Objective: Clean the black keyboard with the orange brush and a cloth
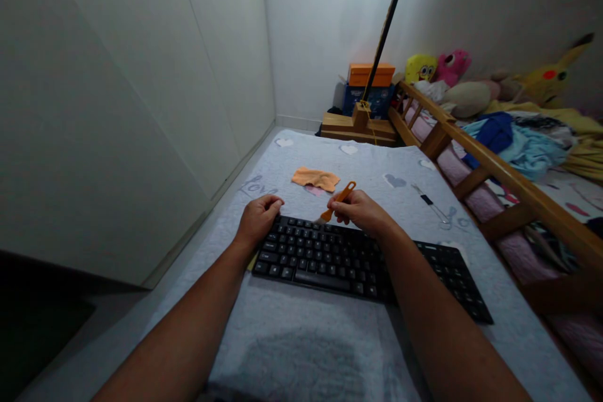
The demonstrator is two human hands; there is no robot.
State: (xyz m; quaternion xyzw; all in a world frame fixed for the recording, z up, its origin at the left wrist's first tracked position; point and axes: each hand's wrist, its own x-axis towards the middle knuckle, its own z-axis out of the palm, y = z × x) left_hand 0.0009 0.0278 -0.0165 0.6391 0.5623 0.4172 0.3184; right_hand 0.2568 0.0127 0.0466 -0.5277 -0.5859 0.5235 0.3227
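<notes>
A black keyboard (325, 259) lies on the pale blue patterned cloth (292, 333). My left hand (259, 218) is closed at the keyboard's upper left corner, its fingers curled on the edge. Between the fingers and thumb of my right hand (358, 210) is an orange brush (345, 193), tilted, with its pale bristles down at the keyboard's top row of keys. My right forearm covers part of the keyboard's right side. Beyond the keyboard lies an orange cloth (315, 178). Under the keyboard's left end a bit of something yellowish shows.
A thin metal tool with a black grip (426, 200) lies to the right. Along the right runs a wooden bed rail (499, 163), with clothes and plush toys behind it. A wooden stand (360, 122) with a dark pole is at the far end; a white cabinet (141, 75) is left.
</notes>
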